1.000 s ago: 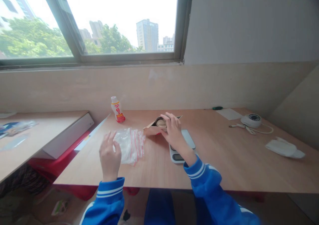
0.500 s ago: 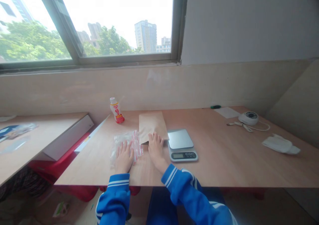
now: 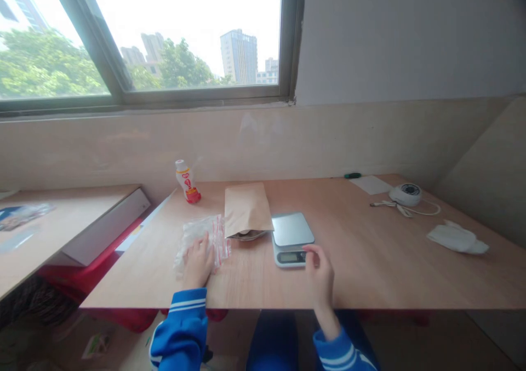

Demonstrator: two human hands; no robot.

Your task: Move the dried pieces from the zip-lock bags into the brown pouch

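My left hand (image 3: pixel 198 262) lies open, fingers spread, on a stack of clear zip bags (image 3: pixel 219 239) with red seal lines. Behind and to the right lies a brown paper pouch (image 3: pixel 246 209); its near mouth gapes and something dark and pale shows inside, too small to name. Beside it, a kitchen scale (image 3: pixel 292 231) has a silver plate and a front display. My right hand (image 3: pixel 321 275) is at the scale's front right corner, holding nothing, its index finger stretched over the buttons and the other fingers bent. I cannot tell whether the finger touches a button.
A white-and-red bottle (image 3: pixel 188 183) stands at the back left. On the right are a round white device (image 3: pixel 405 194) with a cable, a white sheet (image 3: pixel 371 184), a green-handled tool (image 3: pixel 352 176) and a crumpled white bag (image 3: pixel 456 237). Another table (image 3: pixel 94 201) stands at left.
My right hand has left the paper pouch and moved right to the scale's front corner. The pouch's mouth now stands more open. My left hand stays on the zip bags, fingers slightly more bent.
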